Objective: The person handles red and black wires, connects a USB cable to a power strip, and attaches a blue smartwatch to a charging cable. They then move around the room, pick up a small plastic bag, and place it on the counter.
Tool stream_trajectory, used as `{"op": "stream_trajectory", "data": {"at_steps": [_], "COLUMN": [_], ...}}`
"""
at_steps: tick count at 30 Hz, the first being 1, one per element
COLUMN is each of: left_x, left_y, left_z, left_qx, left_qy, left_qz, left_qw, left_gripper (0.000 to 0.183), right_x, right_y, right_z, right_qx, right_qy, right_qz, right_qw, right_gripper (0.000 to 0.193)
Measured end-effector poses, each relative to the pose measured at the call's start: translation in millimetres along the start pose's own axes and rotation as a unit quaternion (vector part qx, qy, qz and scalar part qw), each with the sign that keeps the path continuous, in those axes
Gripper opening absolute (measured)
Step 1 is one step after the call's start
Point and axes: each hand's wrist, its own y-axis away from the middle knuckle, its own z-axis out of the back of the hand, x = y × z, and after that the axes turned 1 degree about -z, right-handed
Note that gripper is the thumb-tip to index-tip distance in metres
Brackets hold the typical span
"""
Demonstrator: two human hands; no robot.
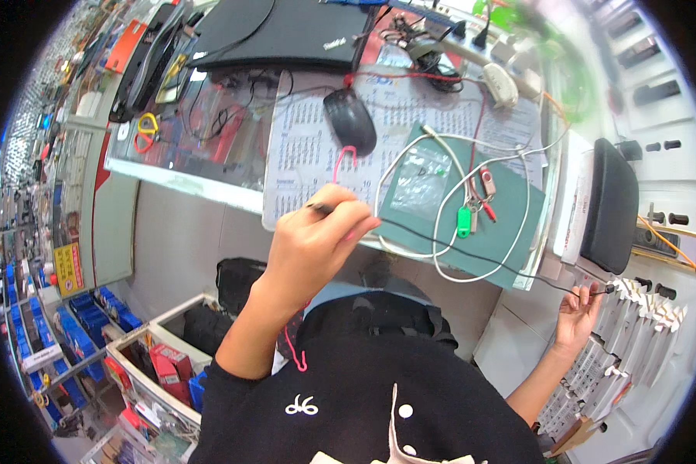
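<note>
A thin black cable (472, 254) stretches between my two hands, past the front right corner of the desk. My left hand (309, 240) is closed around it at the desk's front edge, and a short dark end pokes out above the fingers. Lower and far to the right, my right hand (578, 319) pinches the cable near its other end. Just beyond my left hand, a pink looped cord (346, 150) rests by a black mouse (349, 121). The cable passes in front of a green mat (510, 193), on which lie a looped white cable (390, 166) and keys with a green tag (463, 222).
A black laptop (286, 35) occupies the back of the desk, beside tangled dark cords (425, 54). At right stands a black padded object (611, 205), above packaged goods on hooks (634, 332). An open drawer (143, 332) holding red boxes is at lower left, near shelves of blue packages (54, 332).
</note>
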Motion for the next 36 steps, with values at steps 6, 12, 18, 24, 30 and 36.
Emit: {"op": "stream_trajectory", "data": {"at_steps": [6, 12, 18, 24, 30, 36], "left_x": [2.1, 29.4, 82.7, 139.4, 180.9, 211.9], "left_y": [-4.8, -14.4, -21.2, -37.3, -56.1, -77.5], "left_z": [26.5, 76.5, 120.6, 143.8, 135.5, 128.1], "left_qx": [-0.034, -0.122, -0.282, -0.256, -0.190, -0.111], "left_qy": [0.013, 0.027, 0.205, 0.410, 0.468, 0.499], "left_qz": [0.046, 0.105, 0.157, 0.154, 0.150, 0.116], "left_qw": [0.998, 0.987, 0.924, 0.862, 0.850, 0.852], "left_gripper": [0.013, 0.009, 0.021, 0.029, 0.028, 0.024], "right_x": [-10.3, -33.3, -98.6, -176.3, -250.7, -301.1], "right_y": [-0.4, 12.4, 14.8, -11.7, -72.7, -124.0], "right_z": [-30.7, -68.5, -129.2, -222.4, -323.3, -361.5], "right_qx": [0.036, 0.079, 0.089, 0.181, 0.217, 0.238], "right_qy": [-0.018, 0.025, 0.277, 0.580, 0.585, 0.627], "right_qz": [-0.001, -0.043, -0.061, -0.028, 0.186, 0.259], "right_qw": [0.999, 0.996, 0.955, 0.794, 0.759, 0.695], "right_gripper": [0.028, 0.029, 0.021, 0.016, 0.021, 0.031]}}
